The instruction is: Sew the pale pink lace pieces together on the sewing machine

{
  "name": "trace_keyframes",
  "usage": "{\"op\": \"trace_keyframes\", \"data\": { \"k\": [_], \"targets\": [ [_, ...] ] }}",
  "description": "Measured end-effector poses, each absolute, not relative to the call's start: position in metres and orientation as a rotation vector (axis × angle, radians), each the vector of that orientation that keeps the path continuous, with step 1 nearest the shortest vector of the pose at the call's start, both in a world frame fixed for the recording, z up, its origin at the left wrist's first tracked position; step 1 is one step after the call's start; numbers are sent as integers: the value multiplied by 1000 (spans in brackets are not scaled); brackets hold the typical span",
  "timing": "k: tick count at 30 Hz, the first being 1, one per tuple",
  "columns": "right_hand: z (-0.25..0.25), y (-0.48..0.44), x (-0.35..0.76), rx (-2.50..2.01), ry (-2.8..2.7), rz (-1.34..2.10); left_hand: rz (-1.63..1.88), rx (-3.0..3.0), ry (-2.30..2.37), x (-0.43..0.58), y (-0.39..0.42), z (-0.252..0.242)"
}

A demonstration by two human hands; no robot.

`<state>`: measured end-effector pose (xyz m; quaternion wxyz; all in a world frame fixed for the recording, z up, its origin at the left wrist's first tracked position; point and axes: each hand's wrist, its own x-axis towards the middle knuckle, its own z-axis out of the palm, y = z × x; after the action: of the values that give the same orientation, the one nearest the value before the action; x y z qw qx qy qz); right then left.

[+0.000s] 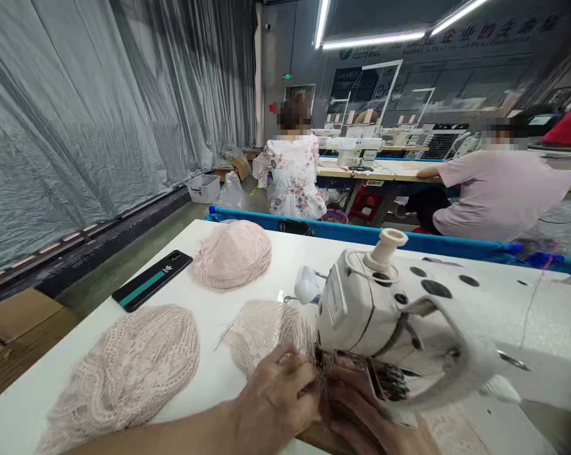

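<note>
A cream lace piece (261, 328), shaped like a bra cup, lies at the needle side of a white sewing machine (351, 303). My left hand (282, 388) is closed on the edge of this lace, its fingers curled close to the presser area. Beside it, under the machine head, my right hand (361, 404) lies with fingers stretched forward on the work. The machine's front parts and shadow partly cover those right fingers, so whether they grip the cloth is hidden. More pale lace (456, 430) shows to the right of my right hand.
A lace pile (138, 366) lies at left on the white table (204, 398), with a stack of pink cups (235, 253) behind. A black phone (152, 278) rests near the left edge. Beyond the blue edge strip (351, 232), two people sit near other sewing machines.
</note>
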<state>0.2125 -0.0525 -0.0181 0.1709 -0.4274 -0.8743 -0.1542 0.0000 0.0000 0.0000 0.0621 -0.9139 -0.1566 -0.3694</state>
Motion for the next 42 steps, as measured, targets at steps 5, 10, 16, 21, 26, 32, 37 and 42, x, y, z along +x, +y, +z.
{"op": "trace_keyframes", "data": {
  "k": [5,10,16,21,26,32,37,42],
  "targets": [
    [-20,-56,215,-1214,-2433,-390,-1002,-2806,-497,-2,1,-2],
    [-19,-56,215,-1237,-2434,-360,-855,-2916,-526,-7,0,1],
    [-21,-54,215,-1246,-2427,-363,-849,-2990,-557,-9,1,-2],
    [-22,-55,215,-1263,-2379,-323,-845,-3017,-570,-9,3,-3],
    [-22,-55,217,-1215,-2372,-363,-857,-2990,-564,-7,4,-7],
    [-16,-55,213,-1241,-2405,-412,-1004,-2953,-568,-3,4,-9],
    [-18,-54,215,-1231,-2399,-417,-1030,-3179,-594,-12,6,14],
    [-24,-52,218,-1205,-2409,-463,-874,-3267,-690,-23,11,38]
  ]
}}
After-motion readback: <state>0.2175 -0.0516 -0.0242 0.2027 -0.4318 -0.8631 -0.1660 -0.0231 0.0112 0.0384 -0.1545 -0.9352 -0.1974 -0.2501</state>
